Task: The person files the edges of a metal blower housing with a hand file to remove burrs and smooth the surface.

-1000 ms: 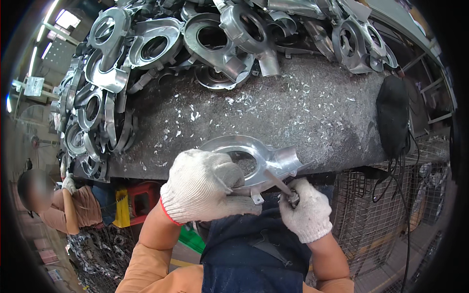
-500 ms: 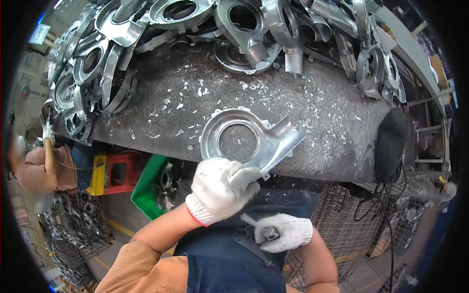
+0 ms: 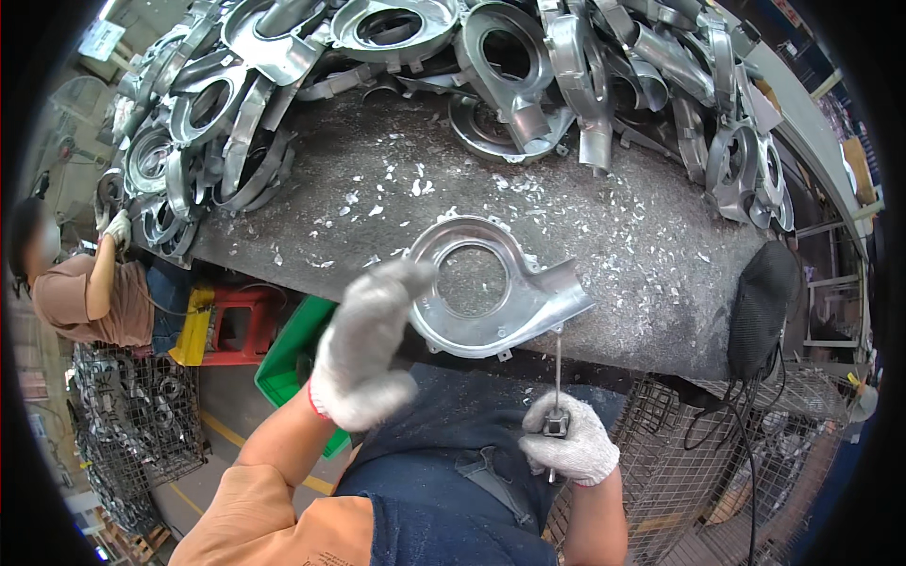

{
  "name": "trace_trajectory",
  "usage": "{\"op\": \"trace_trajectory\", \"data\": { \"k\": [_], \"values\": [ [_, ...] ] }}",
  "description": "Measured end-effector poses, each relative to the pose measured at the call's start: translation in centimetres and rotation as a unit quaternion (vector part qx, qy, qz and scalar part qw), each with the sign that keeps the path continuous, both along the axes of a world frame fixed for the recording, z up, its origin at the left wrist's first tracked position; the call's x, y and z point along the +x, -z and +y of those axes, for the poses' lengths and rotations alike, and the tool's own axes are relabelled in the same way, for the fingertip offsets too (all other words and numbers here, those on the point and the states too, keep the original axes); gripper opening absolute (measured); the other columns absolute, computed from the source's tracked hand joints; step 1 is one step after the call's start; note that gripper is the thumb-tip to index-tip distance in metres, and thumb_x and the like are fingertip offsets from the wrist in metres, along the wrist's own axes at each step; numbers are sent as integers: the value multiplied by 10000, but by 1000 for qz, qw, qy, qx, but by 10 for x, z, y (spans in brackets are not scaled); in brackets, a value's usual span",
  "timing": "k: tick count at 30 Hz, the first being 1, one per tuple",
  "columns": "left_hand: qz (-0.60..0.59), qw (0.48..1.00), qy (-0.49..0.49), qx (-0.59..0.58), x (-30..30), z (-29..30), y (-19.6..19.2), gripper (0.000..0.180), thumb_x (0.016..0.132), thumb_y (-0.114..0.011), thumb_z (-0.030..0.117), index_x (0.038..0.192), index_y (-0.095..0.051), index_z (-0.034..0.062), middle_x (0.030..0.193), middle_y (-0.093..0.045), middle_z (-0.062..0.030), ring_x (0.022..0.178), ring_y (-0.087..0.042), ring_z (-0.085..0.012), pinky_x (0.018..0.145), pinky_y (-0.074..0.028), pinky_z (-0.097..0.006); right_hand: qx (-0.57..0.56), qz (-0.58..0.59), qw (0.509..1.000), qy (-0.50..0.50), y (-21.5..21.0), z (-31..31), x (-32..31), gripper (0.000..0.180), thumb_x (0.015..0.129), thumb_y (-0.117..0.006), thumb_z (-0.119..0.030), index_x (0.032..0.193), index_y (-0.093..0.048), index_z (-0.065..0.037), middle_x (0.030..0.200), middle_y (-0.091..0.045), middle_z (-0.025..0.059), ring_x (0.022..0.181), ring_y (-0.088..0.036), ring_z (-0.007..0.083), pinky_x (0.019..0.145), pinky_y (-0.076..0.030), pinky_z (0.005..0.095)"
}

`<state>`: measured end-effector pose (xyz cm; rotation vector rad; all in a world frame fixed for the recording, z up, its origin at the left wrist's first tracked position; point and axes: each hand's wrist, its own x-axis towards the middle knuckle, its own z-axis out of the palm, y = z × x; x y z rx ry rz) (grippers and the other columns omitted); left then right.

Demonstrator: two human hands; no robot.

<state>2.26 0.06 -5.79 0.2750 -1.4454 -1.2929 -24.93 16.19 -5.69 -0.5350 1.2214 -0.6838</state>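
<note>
A shiny cast metal housing [image 3: 491, 288], a ring with a square outlet, lies flat at the near edge of the grey workbench [image 3: 613, 236]. My left hand [image 3: 363, 354] in a white knit glove is blurred, fingers spread, just left of the housing and holding nothing. My right hand [image 3: 566, 443], also gloved, is closed around the handle of a thin file [image 3: 557, 363] that points up to the housing's outlet corner.
A big pile of similar metal housings [image 3: 510, 66] fills the back and left of the bench, with metal flakes scattered between. A black mesh pad [image 3: 764, 307] hangs at the right edge. Another person [image 3: 90, 283] works at left near wire baskets, a red stool and a green bin.
My left hand has let go of the housing, which now lies flat on the bench. My right hand dropped lower, and the file now points up at the housing's outlet.
</note>
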Motion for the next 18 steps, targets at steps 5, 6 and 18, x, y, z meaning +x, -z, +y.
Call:
{"op": "trace_trajectory", "data": {
  "k": [5,6,18],
  "values": [
    [-523,780,-108,-328,14,-48,-33,477,604,-837,63,1071,-778,140,1202,-723,-91,1259,-627,-388,1146,-479,-584,-27,50,998,13,3,11,2,248,848,-860,-37,1027,-691,-14,764,-701,50,635,-685,130,571,-551,295],
    [-511,788,-78,-333,18,-51,-18,473,600,-882,115,1061,-782,161,1182,-731,-58,1242,-644,-359,1128,-493,-581,-45,79,996,8,2,10,3,245,851,-862,-43,1028,-695,-16,765,-704,47,630,-680,124,580,-552,294],
    [-433,831,-7,-351,-29,6,-34,306,636,-940,352,834,-780,183,691,-603,44,595,-587,-192,556,-458,-388,-182,345,921,4,-7,-2,35,274,868,-848,-208,1067,-704,-86,904,-791,165,846,-797,393,770,-634,452]
  ]
}}
